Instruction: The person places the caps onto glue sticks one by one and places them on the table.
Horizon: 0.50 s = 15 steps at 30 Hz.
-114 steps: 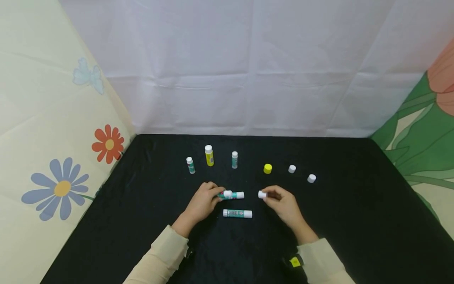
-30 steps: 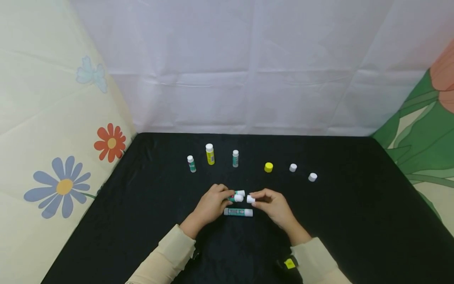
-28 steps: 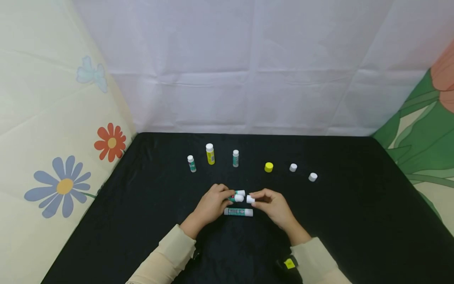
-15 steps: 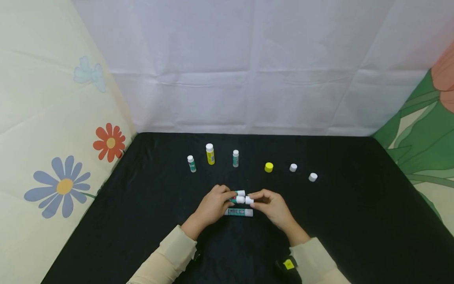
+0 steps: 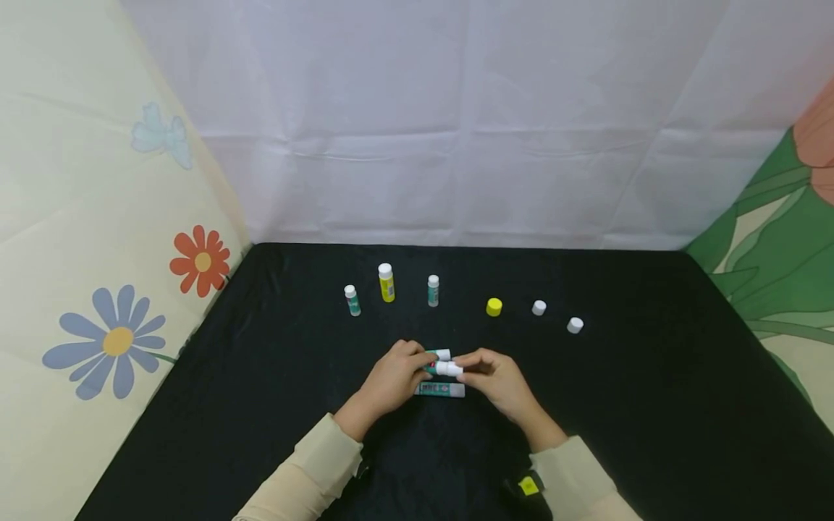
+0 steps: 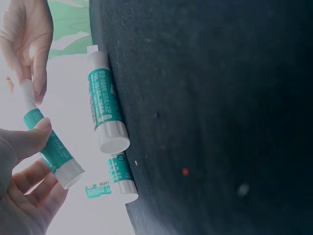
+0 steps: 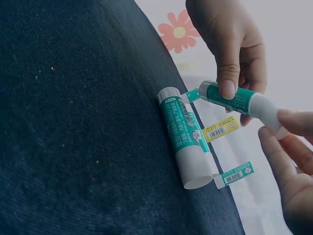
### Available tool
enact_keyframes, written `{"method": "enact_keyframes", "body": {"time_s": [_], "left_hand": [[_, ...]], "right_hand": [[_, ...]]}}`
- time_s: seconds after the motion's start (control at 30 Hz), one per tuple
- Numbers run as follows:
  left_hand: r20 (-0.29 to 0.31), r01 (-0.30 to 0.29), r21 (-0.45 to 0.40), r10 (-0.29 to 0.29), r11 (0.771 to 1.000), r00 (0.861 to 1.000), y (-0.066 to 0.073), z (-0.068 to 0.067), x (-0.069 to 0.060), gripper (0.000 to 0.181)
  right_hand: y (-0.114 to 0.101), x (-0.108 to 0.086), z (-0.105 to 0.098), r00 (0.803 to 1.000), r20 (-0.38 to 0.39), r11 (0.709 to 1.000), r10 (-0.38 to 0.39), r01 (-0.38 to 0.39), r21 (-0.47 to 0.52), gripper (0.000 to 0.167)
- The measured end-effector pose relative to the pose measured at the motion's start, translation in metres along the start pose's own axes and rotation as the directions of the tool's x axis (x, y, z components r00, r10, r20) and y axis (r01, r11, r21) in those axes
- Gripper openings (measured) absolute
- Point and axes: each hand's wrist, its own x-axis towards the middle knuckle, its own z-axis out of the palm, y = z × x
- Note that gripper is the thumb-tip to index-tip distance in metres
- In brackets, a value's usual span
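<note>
My left hand (image 5: 393,376) grips a green-and-white glue stick (image 7: 230,98) by its body, held level above the table. In the right wrist view its white end points toward my right hand (image 5: 504,383). Thumb and fingers of that hand pinch a white cap (image 7: 275,121), which meets the stick's end at a slight tilt; how far it is on cannot be told. Two more green glue sticks lie on their sides close by, a front one (image 5: 439,390) and a rear one (image 5: 443,354), the latter partly covered by the left hand.
Behind the hands stand two small green glue sticks (image 5: 352,301) and a taller yellow glue stick (image 5: 386,284). To their right sit a yellow cap (image 5: 494,307) and two white caps (image 5: 538,308). Black cloth (image 5: 651,405) covers the table; a white sheet (image 5: 456,123) hangs behind.
My right hand has carried the white cap leftward until it touches the end of the held glue stick. The left hand has shifted slightly right and nearer with the stick.
</note>
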Motion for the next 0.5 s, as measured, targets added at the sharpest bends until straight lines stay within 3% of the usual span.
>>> {"method": "enact_keyframes", "body": {"time_s": [0.5], "left_hand": [[0.022, -0.007, 0.014, 0.007, 1.0, 1.0, 0.0006, 0.0021, -0.001, 0.026]], "right_hand": [[-0.0001, -0.0025, 0.0017, 1.0, 0.009, 1.0, 0.0, 0.0, 0.012, 0.017]]}}
